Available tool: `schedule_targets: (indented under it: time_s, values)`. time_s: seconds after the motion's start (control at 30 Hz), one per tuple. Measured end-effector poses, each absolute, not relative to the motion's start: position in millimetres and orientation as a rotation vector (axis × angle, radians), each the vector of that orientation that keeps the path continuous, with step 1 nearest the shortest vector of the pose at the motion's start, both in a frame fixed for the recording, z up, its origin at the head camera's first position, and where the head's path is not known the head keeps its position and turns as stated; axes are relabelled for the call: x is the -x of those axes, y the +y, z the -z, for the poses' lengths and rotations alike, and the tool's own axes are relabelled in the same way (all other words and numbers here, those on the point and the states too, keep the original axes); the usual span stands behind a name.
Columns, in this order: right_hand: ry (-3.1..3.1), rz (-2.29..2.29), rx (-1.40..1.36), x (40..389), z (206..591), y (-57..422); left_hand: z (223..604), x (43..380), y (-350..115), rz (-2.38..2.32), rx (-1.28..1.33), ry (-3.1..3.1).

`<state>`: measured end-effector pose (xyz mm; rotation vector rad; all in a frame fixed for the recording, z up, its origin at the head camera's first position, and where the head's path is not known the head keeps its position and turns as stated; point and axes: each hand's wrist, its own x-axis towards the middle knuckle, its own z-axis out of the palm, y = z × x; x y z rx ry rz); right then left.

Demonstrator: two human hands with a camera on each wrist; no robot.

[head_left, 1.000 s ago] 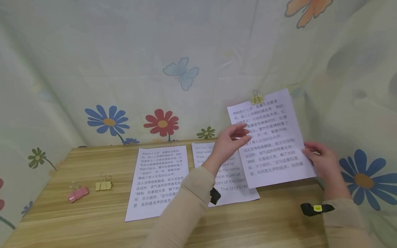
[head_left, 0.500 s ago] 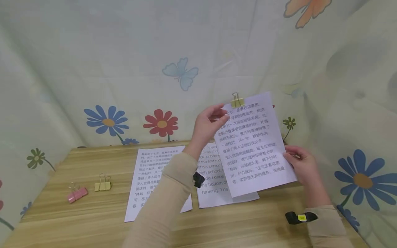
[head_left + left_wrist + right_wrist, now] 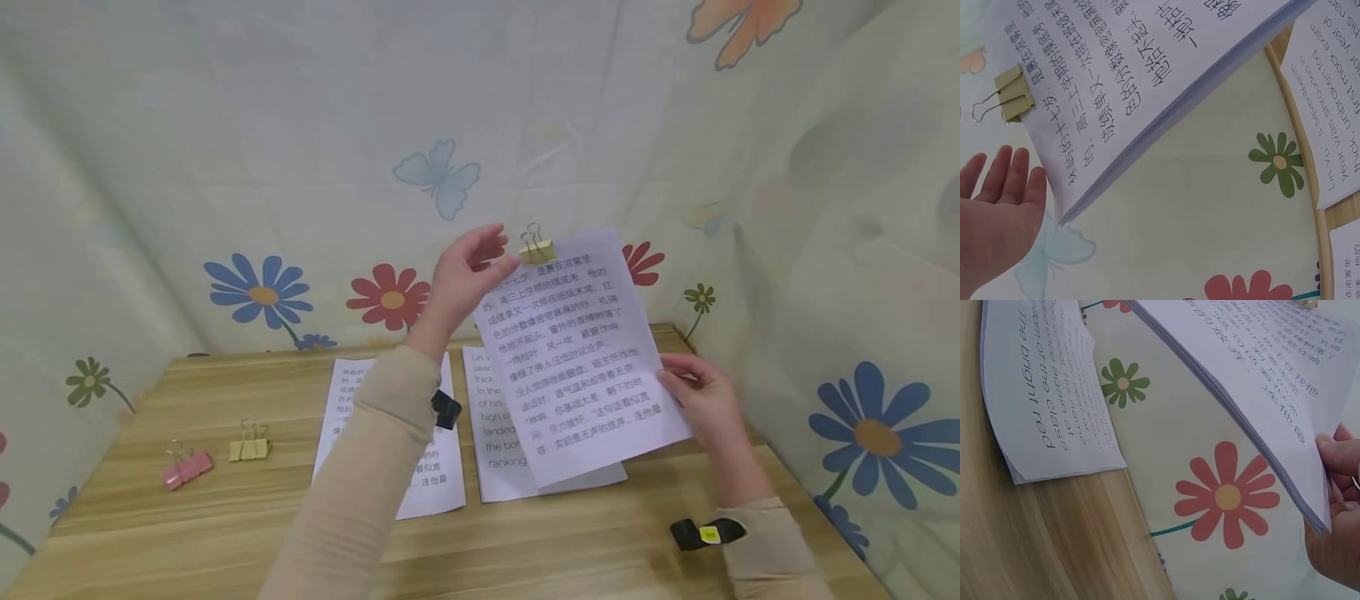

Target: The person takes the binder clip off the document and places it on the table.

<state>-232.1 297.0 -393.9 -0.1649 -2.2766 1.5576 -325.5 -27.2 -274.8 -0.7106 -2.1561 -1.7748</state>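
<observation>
A stack of printed sheets [image 3: 570,358] with Chinese text is held up, tilted, above the table. A yellow binder clip [image 3: 537,250] grips its top edge, its wire handles standing up. My right hand [image 3: 701,396] pinches the right edge near the lower corner; in the right wrist view the thumb [image 3: 1340,453] lies on the front. My left hand [image 3: 471,271] is beside the upper left corner, just left of the clip. In the left wrist view the left fingers [image 3: 1013,175] are loosely extended by the paper's edge; whether they touch it I cannot tell.
On the wooden table [image 3: 247,542] lie an English-text stack [image 3: 504,467], partly covered by the raised sheets, and another Chinese-text stack [image 3: 427,500] behind my left forearm. A yellow binder clip [image 3: 250,450] and a pink binder clip [image 3: 187,470] lie at the left. A flowered curtain [image 3: 315,167] hangs behind.
The clipped stack has moved left and slightly down in my right hand. My left hand has moved left and up, from in front of the sheets to beside their upper left corner.
</observation>
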Motion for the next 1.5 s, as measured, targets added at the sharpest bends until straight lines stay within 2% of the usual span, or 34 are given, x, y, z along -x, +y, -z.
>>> schedule_targets:
  time_s: [0.53,1.23,1.5]
  values:
    - [-2.261,-1.595,0.005,238,400,279,261,330,-46,1.712,0.773,-2.359]
    - [-2.31,-1.645,0.027,237,403,275,263,324,-55,1.833,0.71,-2.311]
    - [-2.317,-1.649,0.078,238,406,280,261,325,-60,1.963,0.687,-2.032]
